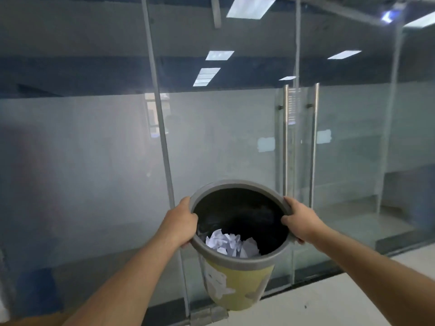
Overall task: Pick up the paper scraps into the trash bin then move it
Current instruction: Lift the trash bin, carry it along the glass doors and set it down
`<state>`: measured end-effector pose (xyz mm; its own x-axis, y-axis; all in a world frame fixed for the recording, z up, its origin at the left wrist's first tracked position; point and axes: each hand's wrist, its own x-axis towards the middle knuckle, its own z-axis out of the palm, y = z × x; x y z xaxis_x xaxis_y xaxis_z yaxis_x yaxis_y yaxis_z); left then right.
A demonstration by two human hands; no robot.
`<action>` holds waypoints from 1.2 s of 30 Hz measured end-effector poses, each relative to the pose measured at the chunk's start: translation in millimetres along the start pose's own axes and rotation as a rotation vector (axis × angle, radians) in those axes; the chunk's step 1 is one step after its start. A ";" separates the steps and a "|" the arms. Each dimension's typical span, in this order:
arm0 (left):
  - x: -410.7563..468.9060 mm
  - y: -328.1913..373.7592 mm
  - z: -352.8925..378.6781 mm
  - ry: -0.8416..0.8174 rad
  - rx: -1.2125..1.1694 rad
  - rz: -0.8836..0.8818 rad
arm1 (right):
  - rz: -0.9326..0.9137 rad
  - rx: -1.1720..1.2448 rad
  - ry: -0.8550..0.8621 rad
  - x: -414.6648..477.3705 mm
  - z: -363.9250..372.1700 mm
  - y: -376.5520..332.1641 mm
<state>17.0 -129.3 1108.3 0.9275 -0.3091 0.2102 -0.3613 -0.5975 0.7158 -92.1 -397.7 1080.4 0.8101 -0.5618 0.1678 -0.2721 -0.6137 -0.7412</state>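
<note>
I hold a yellow trash bin with a grey rim and a black liner up in the air in front of me, tilted toward me. My left hand grips the rim on its left side, and my right hand grips the rim on its right side. Crumpled white paper scraps lie at the bottom of the bin.
A frosted glass wall stands close ahead. A glass double door with two vertical metal handles is just right of the bin. Pale floor shows at the lower right. Something blue sits behind the glass at lower left.
</note>
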 end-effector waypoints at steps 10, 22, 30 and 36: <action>2.4 112.0 171.1 -0.315 -0.117 0.202 | 0.277 -0.101 0.292 -55.3 -147.3 123.7; 8.4 197.1 258.2 -0.357 -0.086 0.235 | 0.292 -0.040 0.281 -27.1 -221.6 195.3; 49.4 226.0 306.7 -0.350 -0.047 0.228 | 0.302 -0.031 0.266 24.4 -238.3 233.4; 102.4 236.7 356.2 -0.393 -0.059 0.235 | 0.339 -0.034 0.260 82.4 -241.0 263.4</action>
<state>-7.7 -565.9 1062.0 0.7105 -0.6948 0.1113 -0.5409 -0.4382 0.7179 -222.2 -739.3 1055.7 0.5154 -0.8532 0.0800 -0.5208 -0.3860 -0.7614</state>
